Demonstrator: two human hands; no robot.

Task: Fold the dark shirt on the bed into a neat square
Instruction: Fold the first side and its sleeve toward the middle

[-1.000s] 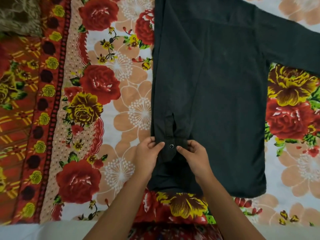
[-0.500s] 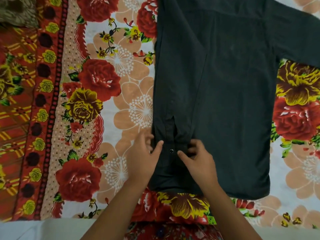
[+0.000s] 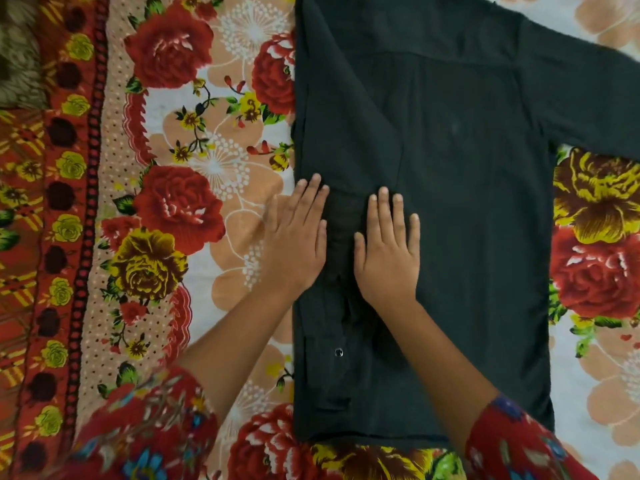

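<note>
A bed [image 3: 221, 209] covered in a floral sheet of red and yellow roses on pale ground, with a red patterned border at the left; the dark shirt [image 3: 450, 209] lies flat on it, right of centre, hem toward me. The shirt's left side and its sleeve are already turned in over the body, the cuff with its snap button [image 3: 338, 352] lying near the hem; the other sleeve [image 3: 588, 98] is spread out to the right, unfolded. My left hand [image 3: 298, 240] rests open and flat, fingers extended, across the folded left edge, part on the sheet; my right hand [image 3: 388, 251] lies open, palm down, on the folded sleeve just beside it. Neither grips any cloth. I judge the step in hand to be smoothing the first lengthwise fold. The next move calls for reaching to the right sleeve and side, turning them in to match, then folding the hem upward to square the bundle. No brand, label or legible writing is visible on the shirt or the sheet.
</note>
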